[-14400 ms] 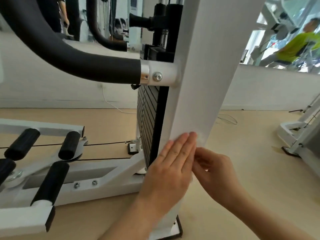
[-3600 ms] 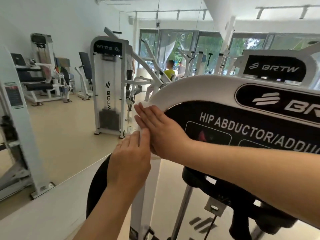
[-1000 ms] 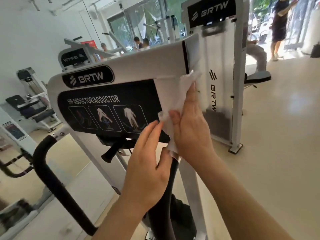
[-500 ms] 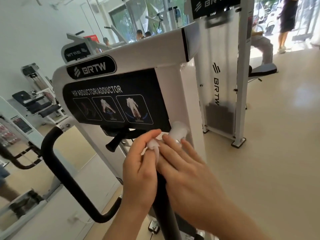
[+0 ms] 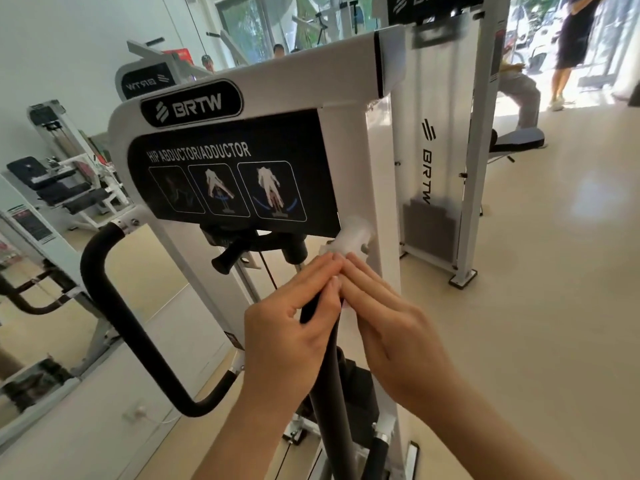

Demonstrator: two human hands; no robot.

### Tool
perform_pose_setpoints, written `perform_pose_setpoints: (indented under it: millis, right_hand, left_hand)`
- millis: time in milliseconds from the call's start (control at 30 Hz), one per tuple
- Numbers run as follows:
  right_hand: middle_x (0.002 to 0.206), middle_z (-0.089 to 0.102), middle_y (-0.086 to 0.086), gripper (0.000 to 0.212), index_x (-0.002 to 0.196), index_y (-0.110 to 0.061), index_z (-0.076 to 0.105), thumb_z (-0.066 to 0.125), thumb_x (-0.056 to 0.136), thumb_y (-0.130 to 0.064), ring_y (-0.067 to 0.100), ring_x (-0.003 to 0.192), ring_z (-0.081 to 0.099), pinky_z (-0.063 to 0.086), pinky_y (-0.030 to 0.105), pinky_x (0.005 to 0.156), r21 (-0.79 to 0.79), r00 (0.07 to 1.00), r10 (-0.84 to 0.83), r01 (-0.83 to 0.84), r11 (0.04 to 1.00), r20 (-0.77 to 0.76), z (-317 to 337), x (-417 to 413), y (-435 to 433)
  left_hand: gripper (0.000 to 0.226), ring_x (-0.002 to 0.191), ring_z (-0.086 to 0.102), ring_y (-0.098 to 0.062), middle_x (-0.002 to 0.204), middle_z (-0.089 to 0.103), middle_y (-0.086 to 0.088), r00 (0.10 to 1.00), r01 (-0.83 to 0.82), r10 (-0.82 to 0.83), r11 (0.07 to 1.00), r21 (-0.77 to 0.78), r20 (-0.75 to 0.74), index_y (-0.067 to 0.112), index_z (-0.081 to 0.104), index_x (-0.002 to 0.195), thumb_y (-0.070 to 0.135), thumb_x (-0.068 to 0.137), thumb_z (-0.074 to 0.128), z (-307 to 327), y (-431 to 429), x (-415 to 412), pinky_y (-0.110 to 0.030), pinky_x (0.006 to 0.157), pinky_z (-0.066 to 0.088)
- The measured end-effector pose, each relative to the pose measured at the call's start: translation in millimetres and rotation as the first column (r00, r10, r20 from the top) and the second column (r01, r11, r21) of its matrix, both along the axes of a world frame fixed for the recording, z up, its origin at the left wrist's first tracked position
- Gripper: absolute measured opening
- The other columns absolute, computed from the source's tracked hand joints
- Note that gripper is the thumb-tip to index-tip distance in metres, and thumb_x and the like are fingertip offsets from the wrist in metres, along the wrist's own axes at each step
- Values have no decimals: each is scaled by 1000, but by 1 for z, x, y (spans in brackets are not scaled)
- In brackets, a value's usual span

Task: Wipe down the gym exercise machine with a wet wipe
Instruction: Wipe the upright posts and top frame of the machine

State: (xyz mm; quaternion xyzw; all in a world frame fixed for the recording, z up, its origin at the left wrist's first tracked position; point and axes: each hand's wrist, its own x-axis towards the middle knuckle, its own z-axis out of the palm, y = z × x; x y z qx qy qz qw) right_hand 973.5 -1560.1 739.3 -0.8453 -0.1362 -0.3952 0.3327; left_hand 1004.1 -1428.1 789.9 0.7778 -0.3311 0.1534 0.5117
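Note:
The white hip abductor/adductor machine (image 5: 349, 161) stands in front of me, with a black instruction panel (image 5: 232, 174) on its frame. A black padded bar (image 5: 329, 368) rises from below to where my hands meet. The crumpled white wet wipe (image 5: 353, 235) sticks up, blurred, just above my fingertips. A sliver of it shows between my hands. My left hand (image 5: 291, 327) has fingers and thumb curled round the top of the bar and the wipe. My right hand (image 5: 391, 323) lies against it from the right with fairly straight fingers; its thumb is hidden.
A curved black padded handle (image 5: 114, 306) loops out at the left. A black knob lever (image 5: 230, 259) hangs under the panel. Another white BRTW machine (image 5: 440, 150) stands behind at the right. A person (image 5: 571, 39) stands at the far right. More machines line the left wall.
Both hands with the wipe have slid down from the white upright beside the panel onto the top of the black bar. The view has moved slightly closer.

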Motion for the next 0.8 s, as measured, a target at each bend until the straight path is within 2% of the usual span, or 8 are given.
perform_pose_setpoints:
  millis: [100,167,267,367,467,600,734,800]
  right_hand:
    - [134,60,3,35,132,-12,58,45,99,-15,24,131,52,45,42,106,-82,977,-176,186,979,118,7,22,-13]
    - [123,67,3,29,121,-11,67,50,98,-17,24,117,59,49,34,98,-13,948,-274,279,960,161,11,36,-19]
    - [118,68,-4,27,117,-18,69,57,95,-9,5,108,57,48,19,90,378,953,-297,254,890,61,16,40,-14]
    - [123,63,-9,27,118,-24,66,54,97,-11,-10,112,54,44,7,87,663,993,-107,118,740,-58,19,31,-4]
    - [129,57,-14,32,124,-28,62,58,95,-17,-5,121,48,42,13,100,543,991,-99,130,829,-85,17,24,-1]
    - [130,60,-12,36,127,-24,61,46,94,-23,11,120,44,32,11,104,181,978,-206,200,963,20,11,14,9]
    - [127,61,-9,33,122,-17,64,50,93,-16,16,114,50,38,14,101,111,969,-195,180,977,149,5,10,8]
    - [118,65,-6,26,113,-12,71,56,91,-9,22,102,57,40,13,94,94,931,-276,260,961,238,6,24,-4]
  left_hand:
    - [29,108,59,9,117,67,14,996,-67,58,988,138,67,26,65,119,26,91,63,18,-11,18,-15,95,48]
    - [25,100,63,5,109,71,12,991,-119,100,969,216,94,24,69,115,27,90,65,33,-22,38,-14,94,47]
    - [20,89,61,3,101,73,9,987,-153,132,946,286,93,21,73,109,25,91,66,46,-44,64,-16,90,49]
    - [16,88,61,0,92,69,13,990,-121,136,949,290,-30,22,74,104,21,90,66,50,-53,80,-20,88,50]
    - [14,86,62,0,87,66,18,983,-125,157,949,289,-92,26,73,99,18,90,66,44,-35,76,-21,82,53]
    - [15,80,61,4,81,62,25,974,-167,207,929,330,-92,31,71,100,22,91,63,13,13,40,-11,72,46]
    - [24,88,60,9,89,65,25,971,-138,185,951,277,-153,44,63,100,21,93,59,-2,29,21,-3,71,47]
    - [27,94,58,11,96,64,26,980,-110,151,954,278,-130,41,63,112,21,96,54,3,23,22,-2,74,46]
